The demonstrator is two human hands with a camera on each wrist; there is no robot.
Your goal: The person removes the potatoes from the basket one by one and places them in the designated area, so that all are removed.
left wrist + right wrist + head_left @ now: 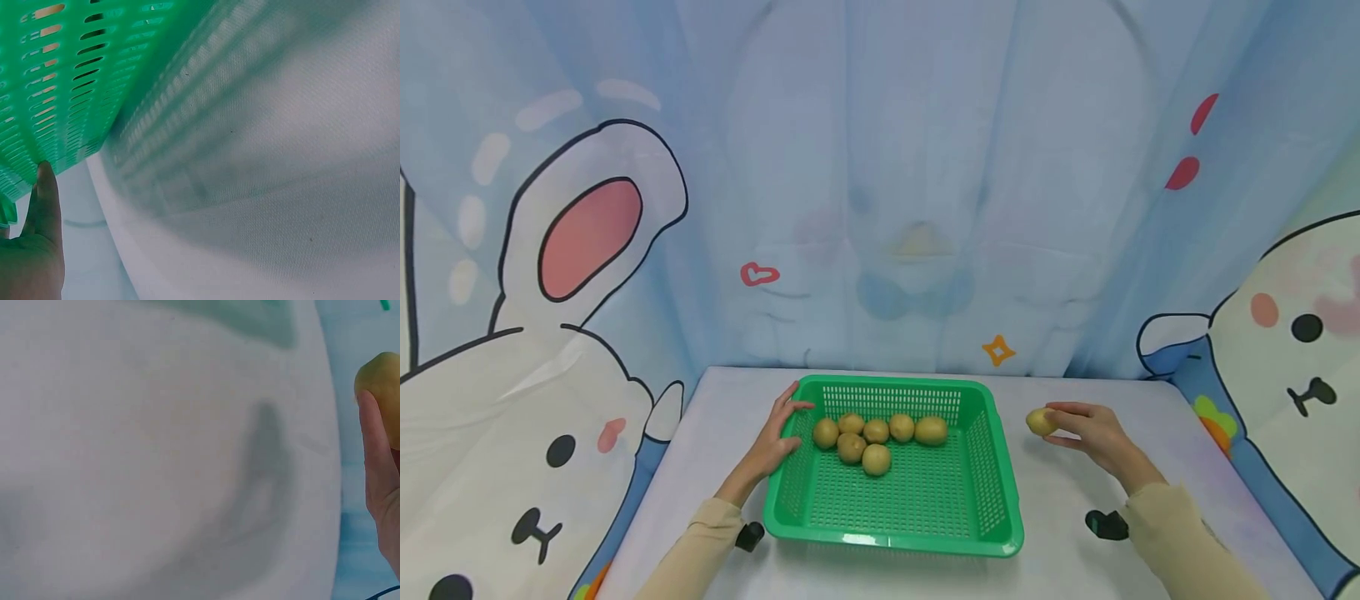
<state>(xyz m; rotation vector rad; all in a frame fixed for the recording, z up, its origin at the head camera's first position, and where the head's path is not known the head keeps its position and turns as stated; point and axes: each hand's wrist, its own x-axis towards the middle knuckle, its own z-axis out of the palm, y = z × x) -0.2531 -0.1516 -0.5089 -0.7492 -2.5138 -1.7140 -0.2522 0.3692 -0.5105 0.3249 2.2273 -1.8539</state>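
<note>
Sleeves lie nearest; right grip pinches potato, which may slip if pressed weakly; left grip rests loosely on basket.

Small draped nook, room type unclear, blue cartoon-print curtains behind, printed rabbit, white cloth-covered table

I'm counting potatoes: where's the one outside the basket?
In the head view, the potato is in the right hand, right of the green basket.
</note>
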